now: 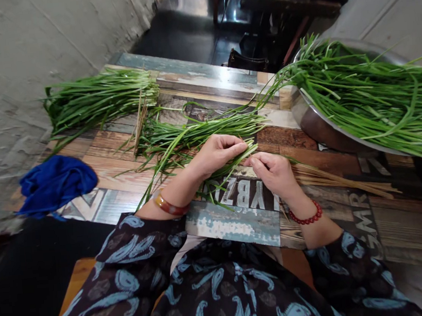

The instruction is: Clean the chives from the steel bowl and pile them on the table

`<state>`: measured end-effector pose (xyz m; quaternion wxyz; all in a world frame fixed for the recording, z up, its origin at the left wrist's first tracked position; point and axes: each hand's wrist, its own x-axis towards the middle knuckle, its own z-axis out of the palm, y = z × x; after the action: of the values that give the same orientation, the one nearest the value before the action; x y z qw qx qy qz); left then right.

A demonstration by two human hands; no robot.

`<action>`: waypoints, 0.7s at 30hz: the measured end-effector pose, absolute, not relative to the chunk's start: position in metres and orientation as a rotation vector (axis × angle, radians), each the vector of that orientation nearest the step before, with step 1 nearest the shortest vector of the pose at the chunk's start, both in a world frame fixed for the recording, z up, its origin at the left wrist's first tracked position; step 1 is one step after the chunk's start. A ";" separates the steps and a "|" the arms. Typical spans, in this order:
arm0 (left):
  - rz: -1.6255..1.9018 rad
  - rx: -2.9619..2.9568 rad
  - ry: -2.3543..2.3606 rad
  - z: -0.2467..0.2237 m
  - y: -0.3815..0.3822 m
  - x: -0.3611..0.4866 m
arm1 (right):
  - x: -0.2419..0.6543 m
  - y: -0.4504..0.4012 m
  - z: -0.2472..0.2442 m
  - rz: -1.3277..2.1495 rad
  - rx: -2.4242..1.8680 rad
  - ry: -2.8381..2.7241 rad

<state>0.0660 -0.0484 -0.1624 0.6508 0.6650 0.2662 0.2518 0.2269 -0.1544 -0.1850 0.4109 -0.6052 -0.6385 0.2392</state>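
My left hand [220, 153] is closed around a small bunch of green chives, its pale cut ends [250, 147] pointing right and the leaves trailing left under my forearm. Close by those ends, my right hand [272, 170] is closed in a pinch; what lies between its fingertips is too small to make out. A thin stick shows below the right palm. Just beyond my hands lies a loose heap of chives [201, 132]. Thin wooden skewers [344, 179] are spread on the table to the right of my right hand.
A metal bowl [312, 113] heaped with chives [370, 92] stands at the right. At the back left lies a pile of chives [100, 98], with several skewers [139, 122] beside it. A blue cloth [57, 182] sits at the left edge of the wood-patterned table [234, 224].
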 end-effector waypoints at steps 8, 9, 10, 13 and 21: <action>0.546 1.579 0.708 -0.169 -0.050 0.068 | 0.221 -0.154 -0.189 0.511 -1.527 -1.639; 0.536 1.579 0.705 -0.169 -0.050 0.069 | 0.221 -0.154 -0.189 0.509 -1.529 -1.639; 0.527 1.580 0.701 -0.168 -0.050 0.068 | 0.221 -0.154 -0.190 0.513 -1.528 -1.640; 0.527 1.580 0.691 -0.166 -0.047 0.066 | 0.224 -0.154 -0.188 0.553 -1.497 -1.654; 0.730 1.788 0.826 -0.178 -0.026 0.066 | 0.228 -0.154 -0.184 0.639 -1.358 -1.787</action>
<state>0.0656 -0.0255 -0.1777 0.4972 0.7386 0.3412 0.3015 0.2280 -0.1543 -0.1844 0.3930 -0.5352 -0.7040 0.2518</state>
